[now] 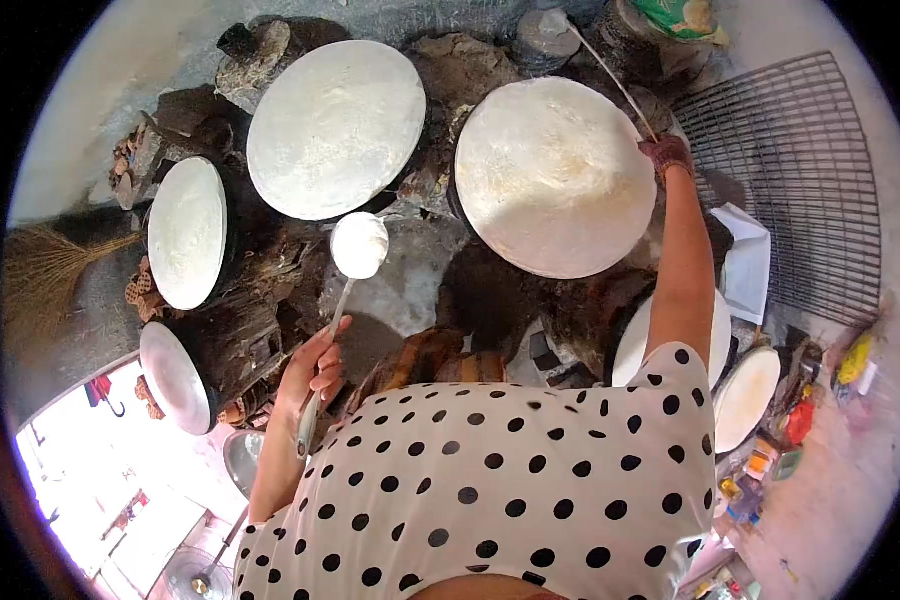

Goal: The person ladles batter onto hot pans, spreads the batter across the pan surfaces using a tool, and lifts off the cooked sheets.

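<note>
My left hand (pixel 314 372) is closed around the handle of a ladle (pixel 360 246), whose round bowl holds something smooth and white. The ladle hangs near the lower edge of a large round pan (pixel 336 130) coated in a thin white layer. Wrapped in a dark reddish covering, my right hand (pixel 667 155) grips a long thin stick (pixel 612 80) with a pale end at the top. That hand is at the right edge of another large round pan (pixel 555 178), covered with a white sheet of batter, lightly browned in places.
Smaller round pans stand at the left (pixel 187 233), lower left (pixel 175 378) and right (pixel 748 400). A wire grid (pixel 790 185) leans on the right wall, a white sheet (pixel 744 262) beside it. A straw broom (pixel 50 275) lies far left. Stones and bricks surround the pans.
</note>
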A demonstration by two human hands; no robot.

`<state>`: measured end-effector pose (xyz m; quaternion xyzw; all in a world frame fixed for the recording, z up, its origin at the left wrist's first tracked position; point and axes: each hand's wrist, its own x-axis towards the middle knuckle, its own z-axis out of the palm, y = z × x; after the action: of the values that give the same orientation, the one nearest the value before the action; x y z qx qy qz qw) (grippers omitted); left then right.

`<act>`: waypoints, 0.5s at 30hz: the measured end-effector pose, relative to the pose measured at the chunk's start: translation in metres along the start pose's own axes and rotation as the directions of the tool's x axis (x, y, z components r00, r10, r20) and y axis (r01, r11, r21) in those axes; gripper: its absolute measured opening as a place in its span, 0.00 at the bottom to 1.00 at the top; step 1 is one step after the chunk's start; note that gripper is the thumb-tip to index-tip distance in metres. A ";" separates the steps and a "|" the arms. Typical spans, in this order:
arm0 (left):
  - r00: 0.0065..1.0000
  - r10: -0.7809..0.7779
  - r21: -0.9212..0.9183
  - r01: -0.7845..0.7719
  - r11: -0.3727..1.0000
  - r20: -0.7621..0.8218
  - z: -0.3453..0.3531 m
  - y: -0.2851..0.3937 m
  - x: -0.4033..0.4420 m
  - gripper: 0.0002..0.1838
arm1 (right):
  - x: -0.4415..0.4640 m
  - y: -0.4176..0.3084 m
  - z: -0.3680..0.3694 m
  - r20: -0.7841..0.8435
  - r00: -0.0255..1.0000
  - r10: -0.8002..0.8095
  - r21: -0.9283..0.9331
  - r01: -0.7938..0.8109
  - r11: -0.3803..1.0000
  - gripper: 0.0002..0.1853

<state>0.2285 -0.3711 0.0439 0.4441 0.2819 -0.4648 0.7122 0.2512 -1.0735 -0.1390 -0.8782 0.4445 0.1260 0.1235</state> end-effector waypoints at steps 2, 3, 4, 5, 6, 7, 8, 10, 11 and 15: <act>0.999 -0.037 -0.067 0.039 0.997 0.023 0.005 0.002 0.001 0.20 | -0.032 -0.007 -0.012 -0.068 0.997 0.019 0.141 -0.009 0.990 0.22; 0.999 -0.037 -0.063 0.039 0.997 0.025 0.007 0.002 0.001 0.20 | -0.057 -0.016 -0.032 -0.077 0.997 -0.028 0.222 0.045 0.974 0.21; 0.999 -0.041 -0.077 0.043 0.996 0.035 0.009 0.001 0.002 0.20 | -0.069 -0.019 -0.042 -0.091 0.993 -0.076 0.299 0.100 0.949 0.20; 0.998 -0.045 -0.091 0.050 0.995 0.048 0.010 0.001 0.002 0.20 | -0.071 -0.016 -0.045 -0.094 0.993 -0.073 0.297 0.098 0.950 0.20; 0.997 -0.047 -0.090 0.052 0.995 0.055 0.010 0.002 0.004 0.20 | -0.072 -0.010 -0.048 -0.096 0.986 -0.138 0.330 0.163 0.930 0.20; 0.995 -0.056 -0.087 0.062 0.994 0.080 0.009 0.002 0.005 0.20 | -0.075 -0.006 -0.053 -0.100 0.974 -0.203 0.359 0.226 0.906 0.20; 0.992 -0.063 -0.087 0.072 0.994 0.105 0.010 0.002 0.007 0.20 | -0.092 -0.013 -0.063 -0.105 0.974 -0.200 0.353 0.224 0.908 0.20; 0.993 -0.056 -0.058 0.062 0.996 0.101 0.010 0.003 0.009 0.20 | -0.139 -0.043 -0.086 -0.256 0.946 -0.198 0.184 0.249 0.951 0.20; 0.995 -0.043 -0.027 0.045 0.999 0.091 0.011 0.004 0.010 0.19 | -0.136 -0.040 -0.080 -0.333 0.910 -0.247 0.045 0.277 0.960 0.20; 0.987 -0.027 -0.080 0.040 0.996 0.159 0.015 0.007 0.007 0.19 | -0.194 -0.081 -0.143 -0.284 0.910 -0.302 0.072 0.334 0.940 0.22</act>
<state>0.2377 -0.3866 0.0477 0.3713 0.2509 -0.4983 0.7422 0.2219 -0.9281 0.0680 -0.9389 0.3147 -0.0427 0.1328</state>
